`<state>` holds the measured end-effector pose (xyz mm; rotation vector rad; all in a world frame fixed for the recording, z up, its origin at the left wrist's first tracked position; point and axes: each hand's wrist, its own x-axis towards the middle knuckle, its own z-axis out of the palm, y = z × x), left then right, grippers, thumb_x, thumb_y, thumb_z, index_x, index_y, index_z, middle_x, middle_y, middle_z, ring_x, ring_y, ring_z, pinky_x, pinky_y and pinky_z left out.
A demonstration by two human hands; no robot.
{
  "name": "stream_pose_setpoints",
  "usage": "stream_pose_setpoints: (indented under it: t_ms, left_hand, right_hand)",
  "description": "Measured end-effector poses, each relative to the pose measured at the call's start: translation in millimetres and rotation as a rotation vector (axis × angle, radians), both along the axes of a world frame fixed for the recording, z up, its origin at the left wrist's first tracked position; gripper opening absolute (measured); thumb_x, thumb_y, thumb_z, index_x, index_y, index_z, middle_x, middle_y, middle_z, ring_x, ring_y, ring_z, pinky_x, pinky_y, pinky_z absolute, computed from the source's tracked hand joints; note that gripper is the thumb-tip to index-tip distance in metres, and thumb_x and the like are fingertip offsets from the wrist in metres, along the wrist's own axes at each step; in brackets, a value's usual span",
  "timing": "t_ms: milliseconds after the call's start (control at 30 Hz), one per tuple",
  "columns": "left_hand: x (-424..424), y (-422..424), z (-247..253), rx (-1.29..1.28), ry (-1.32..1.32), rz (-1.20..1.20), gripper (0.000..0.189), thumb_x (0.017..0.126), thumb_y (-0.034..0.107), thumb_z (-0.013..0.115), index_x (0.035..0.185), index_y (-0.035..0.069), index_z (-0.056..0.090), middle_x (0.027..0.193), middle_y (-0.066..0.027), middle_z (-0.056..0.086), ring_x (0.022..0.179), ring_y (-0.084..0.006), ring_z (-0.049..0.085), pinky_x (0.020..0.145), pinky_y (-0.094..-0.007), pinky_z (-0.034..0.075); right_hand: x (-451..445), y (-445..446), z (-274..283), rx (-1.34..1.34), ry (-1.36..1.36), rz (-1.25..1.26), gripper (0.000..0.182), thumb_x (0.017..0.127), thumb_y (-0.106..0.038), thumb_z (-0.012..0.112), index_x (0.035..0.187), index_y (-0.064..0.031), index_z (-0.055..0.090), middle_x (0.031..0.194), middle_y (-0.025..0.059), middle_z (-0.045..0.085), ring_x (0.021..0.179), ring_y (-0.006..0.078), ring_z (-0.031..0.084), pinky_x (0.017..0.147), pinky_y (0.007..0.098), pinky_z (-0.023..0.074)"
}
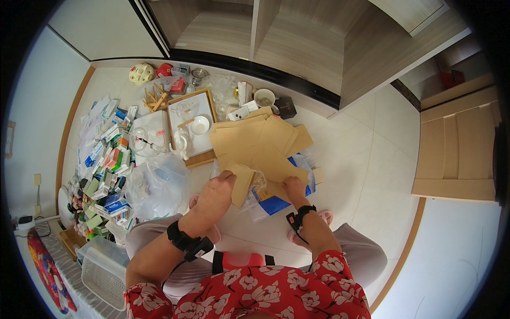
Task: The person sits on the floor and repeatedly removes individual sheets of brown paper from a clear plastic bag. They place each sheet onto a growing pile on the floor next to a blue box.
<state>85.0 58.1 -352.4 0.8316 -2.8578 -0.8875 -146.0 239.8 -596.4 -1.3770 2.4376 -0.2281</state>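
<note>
My left hand (221,187) is closed on the edge of a small brown paper envelope (242,186) with a clear plastic bag (259,178) beside it. My right hand (294,186) grips the near edge of a larger brown envelope (279,163), its fingertips partly hidden. Under and beyond both hands spreads a pile of brown envelopes (243,137) on the floor. Blue-and-clear plastic packaging (275,205) shows from beneath the pile, between the hands.
Medicine boxes (107,155) are heaped at the left, near a clear plastic bag of things (159,185). A wood-edged tray (211,104) holds white crockery. Beyond stand a mug (264,97), a black box (285,107) and a piggy bank (141,74), before an open cabinet (299,52).
</note>
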Motion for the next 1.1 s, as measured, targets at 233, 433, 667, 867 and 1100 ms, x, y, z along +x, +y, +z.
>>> stream_pose_setpoints:
  t_ms: [233, 433, 667, 867, 1100]
  left_hand:
    - [-1, 1, 0, 0.010, 0.001, 0.005, 0.031, 0.073, -0.009, 0.051, 0.102, -0.004, 0.061, 0.107, -0.0179, 0.062, 0.087, -0.0356, 0.064, 0.076, -0.0390, 0.053]
    - [3, 0, -4, 0.007, -0.019, 0.023, 0.032, 0.072, -0.010, 0.051, 0.102, -0.004, 0.061, 0.107, -0.0174, 0.062, 0.085, -0.0356, 0.064, 0.074, -0.0394, 0.053]
    - [-1, 0, -5, -0.001, 0.001, 0.016, 0.031, 0.071, -0.010, 0.052, 0.100, -0.003, 0.061, 0.106, -0.0165, 0.062, 0.084, -0.0353, 0.064, 0.073, -0.0393, 0.054]
    - [1, 1, -5, 0.000, 0.006, 0.017, 0.029, 0.071, -0.009, 0.053, 0.099, -0.003, 0.061, 0.105, -0.0167, 0.062, 0.083, -0.0354, 0.064, 0.072, -0.0397, 0.053]
    - [1, 2, -5, 0.012, 0.005, 0.014, 0.031, 0.071, -0.010, 0.052, 0.100, -0.004, 0.060, 0.105, -0.0173, 0.062, 0.086, -0.0362, 0.063, 0.074, -0.0400, 0.053]
  right_hand:
    - [-6, 8, -10, 0.016, -0.081, 0.029, 0.015, 0.072, -0.019, 0.069, 0.083, -0.0081, 0.069, 0.088, 0.0119, 0.065, 0.093, 0.0319, 0.058, 0.085, 0.0432, 0.0469]
    - [3, -3, 8, 0.028, -0.078, -0.038, 0.053, 0.063, -0.025, 0.079, 0.110, -0.0102, 0.061, 0.130, 0.0149, 0.045, 0.124, 0.0370, 0.040, 0.101, 0.0493, 0.0358]
    - [1, 9, -6, 0.060, 0.019, 0.029, 0.061, 0.062, -0.023, 0.081, 0.118, -0.0135, 0.057, 0.140, 0.0134, 0.035, 0.133, 0.0356, 0.029, 0.103, 0.0526, 0.0326]
    - [-5, 10, -5, 0.036, -0.019, 0.100, 0.047, 0.066, -0.021, 0.076, 0.110, -0.0123, 0.061, 0.134, 0.0146, 0.041, 0.129, 0.0341, 0.035, 0.097, 0.0496, 0.0403]
    - [-27, -1, 20, 0.111, 0.187, 0.209, 0.011, 0.080, -0.007, 0.055, 0.084, -0.0094, 0.065, 0.083, 0.0134, 0.064, 0.080, 0.0336, 0.062, 0.074, 0.0441, 0.0512]
